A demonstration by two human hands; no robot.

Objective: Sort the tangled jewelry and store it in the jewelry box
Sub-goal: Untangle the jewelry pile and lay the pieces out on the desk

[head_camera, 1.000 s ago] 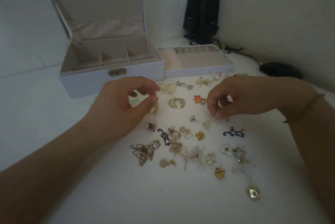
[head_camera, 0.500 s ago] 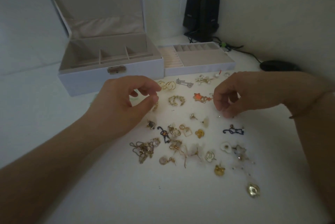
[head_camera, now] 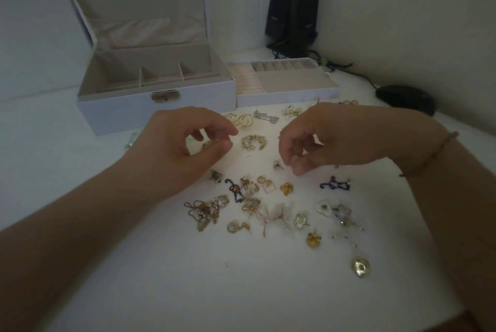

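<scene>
Several gold, white and dark blue earrings and charms lie scattered on the white table, with a tangled chain (head_camera: pixel 205 211) at the left of the pile. The open white jewelry box (head_camera: pixel 155 109) stands behind, lid up, its compartments showing. Its beige insert tray (head_camera: pixel 290 91) sits to the right of it. My left hand (head_camera: pixel 185 143) hovers over the back left of the pile, thumb and forefinger apart, nothing between them. My right hand (head_camera: pixel 322 138) is curled with its fingertips down beside a small gold stud (head_camera: pixel 277 164). Whether those fingertips pinch something is hidden.
Two black speakers (head_camera: pixel 292 15) stand in the back corner with cables trailing right. A black mouse (head_camera: pixel 405 99) lies at the far right by the wall. A thin bracelet (head_camera: pixel 429 154) is on my right wrist. A pale green item (head_camera: pixel 131 139) peeks out left of my left hand.
My right hand has slid left toward the gold stud and now covers the small pale piece that lay beside it. My left hand has barely moved.
</scene>
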